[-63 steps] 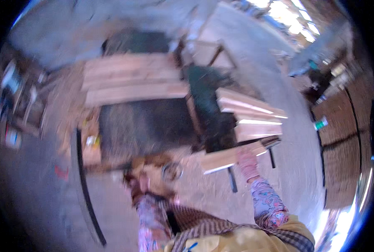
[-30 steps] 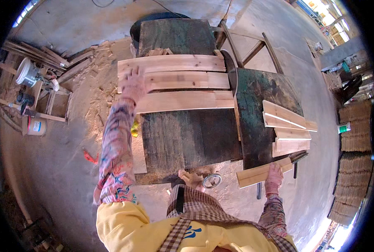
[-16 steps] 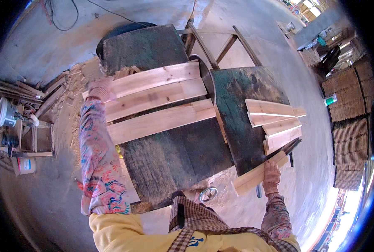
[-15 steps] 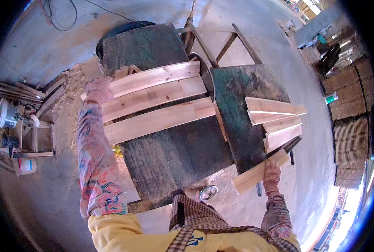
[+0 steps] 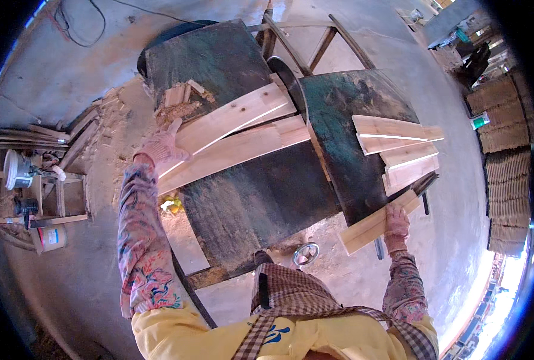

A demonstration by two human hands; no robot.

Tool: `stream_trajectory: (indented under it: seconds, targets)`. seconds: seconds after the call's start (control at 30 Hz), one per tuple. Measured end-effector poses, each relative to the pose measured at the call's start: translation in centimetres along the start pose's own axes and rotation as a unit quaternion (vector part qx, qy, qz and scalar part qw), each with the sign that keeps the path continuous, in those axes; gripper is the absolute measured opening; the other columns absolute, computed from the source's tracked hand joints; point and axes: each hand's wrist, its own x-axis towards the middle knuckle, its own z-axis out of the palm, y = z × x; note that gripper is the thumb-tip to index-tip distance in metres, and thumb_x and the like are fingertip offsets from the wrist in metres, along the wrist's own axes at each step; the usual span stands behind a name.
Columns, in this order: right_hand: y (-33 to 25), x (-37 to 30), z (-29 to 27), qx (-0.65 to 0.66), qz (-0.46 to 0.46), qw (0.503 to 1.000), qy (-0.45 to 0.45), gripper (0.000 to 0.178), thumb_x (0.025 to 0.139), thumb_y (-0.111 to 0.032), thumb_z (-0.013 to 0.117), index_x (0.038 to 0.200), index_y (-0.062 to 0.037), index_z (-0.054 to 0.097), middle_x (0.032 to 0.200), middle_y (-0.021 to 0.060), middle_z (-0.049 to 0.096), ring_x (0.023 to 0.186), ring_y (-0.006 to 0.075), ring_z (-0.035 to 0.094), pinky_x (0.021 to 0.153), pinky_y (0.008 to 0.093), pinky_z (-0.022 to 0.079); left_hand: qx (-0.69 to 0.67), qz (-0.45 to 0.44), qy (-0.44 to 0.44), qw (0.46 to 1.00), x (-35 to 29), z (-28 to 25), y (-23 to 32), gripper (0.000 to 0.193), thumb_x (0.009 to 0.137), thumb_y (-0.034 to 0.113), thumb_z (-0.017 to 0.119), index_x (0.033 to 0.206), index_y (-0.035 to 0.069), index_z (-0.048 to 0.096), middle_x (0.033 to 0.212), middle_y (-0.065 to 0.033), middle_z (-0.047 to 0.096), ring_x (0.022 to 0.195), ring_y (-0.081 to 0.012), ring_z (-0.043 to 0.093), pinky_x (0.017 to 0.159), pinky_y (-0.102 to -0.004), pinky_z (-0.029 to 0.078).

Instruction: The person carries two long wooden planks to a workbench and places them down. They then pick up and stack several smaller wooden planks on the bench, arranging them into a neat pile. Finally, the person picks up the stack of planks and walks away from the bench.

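Note:
Several pale wooden boards lie on the left part of a dark worktop (image 5: 249,210). My gloved left hand (image 5: 162,147) grips the left end of the upper board (image 5: 234,117), fingers spread across its width. That board lies slantwise, partly covering another board whose right end shows behind it. Alongside on the near side is a lower board (image 5: 252,146). At the right edge of the dark right-hand top (image 5: 354,120), my gloved right hand (image 5: 397,223) is closed around a short plank (image 5: 369,227). Its far end touches or nearly touches a dark metal piece (image 5: 424,183).
Between the tops stands a curved metal band (image 5: 297,90). Short boards (image 5: 393,133) are piled at the right edge. Wood scraps (image 5: 183,99) and sawdust lie at the upper left. A handwheel (image 5: 306,254) sits below the near edge. Brown stacks (image 5: 507,174) stand far right.
My left hand has drawn the upper board's left end nearer, so it now slants over the one beside it and uncovers the scraps. My right hand keeps its plank; the view has shifted slightly.

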Motion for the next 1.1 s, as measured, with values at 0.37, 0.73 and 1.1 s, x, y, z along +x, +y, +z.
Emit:
stream_trajectory:
  seconds: [0.37, 0.73, 1.1]
  targets:
    - [-1.2, 0.2, -1.9, -0.022, 0.034, 0.997, -0.064, 0.060, 0.088, -0.017, 0.060, 0.146, -0.0173, 0.043, 0.145, 0.0111, 0.044, 0.133, 0.0331, 0.045, 0.108, 0.0451, 0.040, 0.066, -0.044, -0.059, 0.995, -7.3, 5.4, 0.2, 0.118, 0.056, 0.054, 0.089, 0.153, 0.017, 0.033, 0.149, -0.0236, 0.040, 0.134, -0.0438, 0.045, 0.105, -0.0534, 0.044]
    - [-0.6, -1.1, -0.6, -0.024, 0.042, 0.998, -0.035, 0.077, 0.080, -0.018, 0.072, 0.149, -0.0204, 0.039, 0.141, 0.0128, 0.047, 0.134, 0.0325, 0.045, 0.108, 0.0433, 0.041, 0.153, 0.022, 0.119, 0.981, -14.4, 4.4, 0.6, 0.079, 0.068, 0.046, 0.083, 0.134, 0.012, 0.055, 0.123, -0.0177, 0.065, 0.110, -0.0372, 0.064, 0.092, -0.0496, 0.052]
    - [-0.8, -0.7, 0.1, -0.027, 0.047, 0.999, -0.001, 0.057, 0.089, -0.017, 0.059, 0.144, -0.0204, 0.046, 0.137, 0.0116, 0.049, 0.128, 0.0332, 0.048, 0.105, 0.0438, 0.041, 0.000, 0.114, 0.132, 0.985, -18.8, 7.8, 5.0, 0.091, 0.067, 0.052, 0.080, 0.140, 0.008, 0.047, 0.132, -0.0169, 0.055, 0.131, -0.0352, 0.048, 0.111, -0.0481, 0.037]
